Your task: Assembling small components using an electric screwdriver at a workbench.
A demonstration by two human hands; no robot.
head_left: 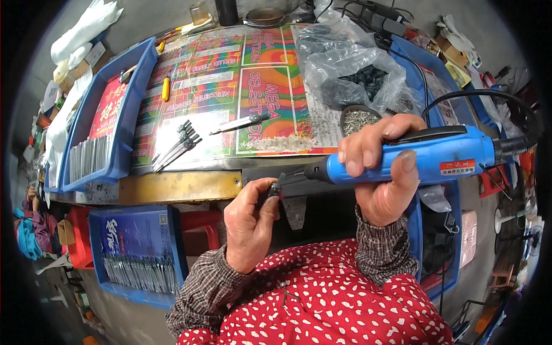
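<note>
Workbench (190, 185) beyond electric screwdriver (425, 158), metallic strips (90, 158) in blue tray (133, 103)

The left hand (248, 227) covers much of the dark part (275, 188); its contact with the driver (443, 154) is indiscernible. The right hand (379, 178) hides some of the driver. Metal pieces (359, 119) are too small to tell apart. Upper edge cuts the bottle (226, 11); lower edge, the apron (322, 293).

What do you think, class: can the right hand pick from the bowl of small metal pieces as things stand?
Probably not: the bowl lies close beyond the right hand, but that hand is wrapped around the blue power tool.
</note>
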